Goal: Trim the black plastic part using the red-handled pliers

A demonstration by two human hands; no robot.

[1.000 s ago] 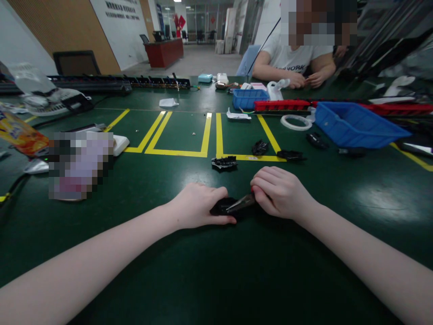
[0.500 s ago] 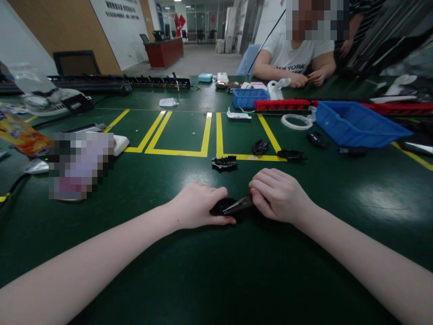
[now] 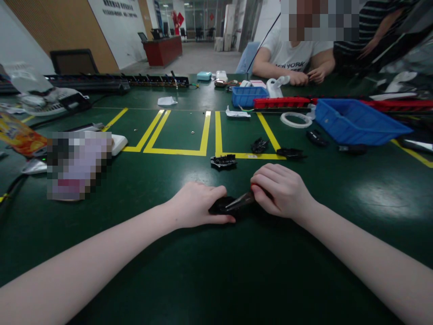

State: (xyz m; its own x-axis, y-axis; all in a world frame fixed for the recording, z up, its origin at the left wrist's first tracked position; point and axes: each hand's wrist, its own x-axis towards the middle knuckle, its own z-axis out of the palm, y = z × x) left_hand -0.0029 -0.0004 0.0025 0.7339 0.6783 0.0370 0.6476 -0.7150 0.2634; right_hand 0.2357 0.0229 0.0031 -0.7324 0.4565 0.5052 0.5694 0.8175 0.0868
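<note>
left hand (image 3: 198,205): gripping black part (image 3: 219,206) | right hand (image 3: 282,190): closed around tool (image 3: 241,201), tip against part | bench (image 3: 216,275): loose pieces (image 3: 223,161) beyond both hands

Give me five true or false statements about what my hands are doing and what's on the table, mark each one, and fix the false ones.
1. The left hand holds a black part. True.
2. The right hand holds nothing. False: its fingers are closed on a dark plier-like tool.
3. The plier-like tool points toward the left hand. True.
4. The white ring is wrapped around the black part. False: it lies apart, farther back on the green table.
5. The large blue bin is left of the white ring. False: it is to the right.
</note>
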